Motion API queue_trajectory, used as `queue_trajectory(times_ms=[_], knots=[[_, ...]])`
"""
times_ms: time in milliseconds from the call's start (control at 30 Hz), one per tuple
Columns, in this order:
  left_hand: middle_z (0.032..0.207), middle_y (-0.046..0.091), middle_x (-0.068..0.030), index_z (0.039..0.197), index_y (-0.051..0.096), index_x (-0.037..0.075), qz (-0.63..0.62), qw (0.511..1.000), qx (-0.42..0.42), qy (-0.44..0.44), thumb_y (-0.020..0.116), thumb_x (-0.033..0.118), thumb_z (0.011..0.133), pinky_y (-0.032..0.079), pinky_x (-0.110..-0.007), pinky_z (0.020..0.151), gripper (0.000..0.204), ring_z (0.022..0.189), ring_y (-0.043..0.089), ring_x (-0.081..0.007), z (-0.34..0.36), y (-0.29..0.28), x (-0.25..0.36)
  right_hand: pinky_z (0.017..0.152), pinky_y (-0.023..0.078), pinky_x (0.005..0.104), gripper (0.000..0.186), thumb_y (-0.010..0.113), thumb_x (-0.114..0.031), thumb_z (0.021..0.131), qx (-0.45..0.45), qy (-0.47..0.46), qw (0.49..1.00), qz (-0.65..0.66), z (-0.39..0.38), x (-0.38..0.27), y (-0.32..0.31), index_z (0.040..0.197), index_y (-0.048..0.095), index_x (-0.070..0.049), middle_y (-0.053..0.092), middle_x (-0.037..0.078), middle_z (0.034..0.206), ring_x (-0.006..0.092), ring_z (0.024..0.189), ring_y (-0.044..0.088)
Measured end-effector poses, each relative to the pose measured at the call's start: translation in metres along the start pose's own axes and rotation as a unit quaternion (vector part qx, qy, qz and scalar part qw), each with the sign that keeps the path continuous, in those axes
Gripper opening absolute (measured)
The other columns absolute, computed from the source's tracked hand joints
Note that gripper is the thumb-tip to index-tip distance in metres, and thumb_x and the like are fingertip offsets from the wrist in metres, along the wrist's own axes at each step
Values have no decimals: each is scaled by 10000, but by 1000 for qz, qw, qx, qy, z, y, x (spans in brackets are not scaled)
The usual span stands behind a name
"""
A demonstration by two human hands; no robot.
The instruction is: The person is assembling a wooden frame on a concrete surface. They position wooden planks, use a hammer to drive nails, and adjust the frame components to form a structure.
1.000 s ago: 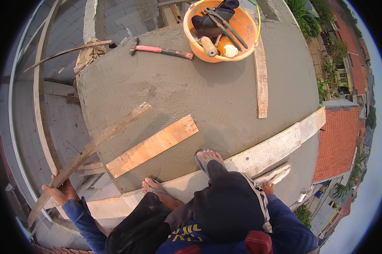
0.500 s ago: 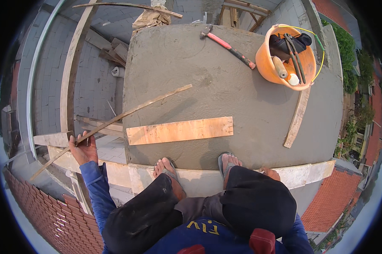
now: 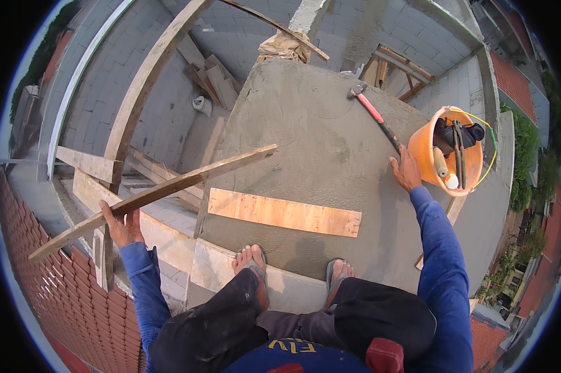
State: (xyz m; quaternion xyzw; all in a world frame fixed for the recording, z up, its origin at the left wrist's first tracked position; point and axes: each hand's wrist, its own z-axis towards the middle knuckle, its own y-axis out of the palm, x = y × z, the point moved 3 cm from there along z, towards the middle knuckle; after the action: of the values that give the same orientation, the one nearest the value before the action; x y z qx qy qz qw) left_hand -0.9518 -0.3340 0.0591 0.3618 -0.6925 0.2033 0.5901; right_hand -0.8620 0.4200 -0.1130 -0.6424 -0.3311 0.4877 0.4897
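The person's left hand (image 3: 124,231) was closed on a long wooden batten (image 3: 175,185), thumb on the near side and fingers curled behind, nearer its lower end; the other end reached out over the grey concrete slab (image 3: 305,118), though whether it touched the surface could not be told. The right hand (image 3: 407,172) was at the butt of the hammer's dark grip, fingers stretched forward; whether they had closed round it could not be made out. The hammer (image 3: 372,110) lay on the slab, red and black handle slanting toward that hand, head pointing away. Just to the right, crowding the hand, stood an orange bucket (image 3: 424,149) holding long-handled pincers (image 3: 459,146) and a black cloth item (image 3: 443,133). A plywood strip (image 3: 284,212) lay between the sandalled feet (image 3: 252,261) and the hammer, partly blocking the slab there.
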Motion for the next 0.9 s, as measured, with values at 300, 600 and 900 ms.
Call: queue_trajectory(times_ms=[300,600,900], knots=[[1291,525,-156,1411,487,19,1,1000,27,7,859,539,795,652,-364,906,888,1127,628,-264,12,-80,43,1011,484,507,560,660,-312,962,-116,117,982,-89,69,1,31,1366,514,48,650,279,1201,433,1159,625],[1398,510,-181,1476,447,17,-16,993,74,86,819,520,848,616,-392,963,887,1189,614,-302,16,-122,75,809,550,536,398,641,-357,927,9,105,988,-111,70,-14,48,1107,663,-3,710,223,928,449,856,704],[1378,562,-116,1453,499,64,-36,989,130,60,833,503,839,647,-340,887,826,1167,629,-259,29,-159,41,860,525,497,374,660,-291,940,16,140,990,-27,-15,-93,-89,1115,634,38,672,256,990,441,970,656]])
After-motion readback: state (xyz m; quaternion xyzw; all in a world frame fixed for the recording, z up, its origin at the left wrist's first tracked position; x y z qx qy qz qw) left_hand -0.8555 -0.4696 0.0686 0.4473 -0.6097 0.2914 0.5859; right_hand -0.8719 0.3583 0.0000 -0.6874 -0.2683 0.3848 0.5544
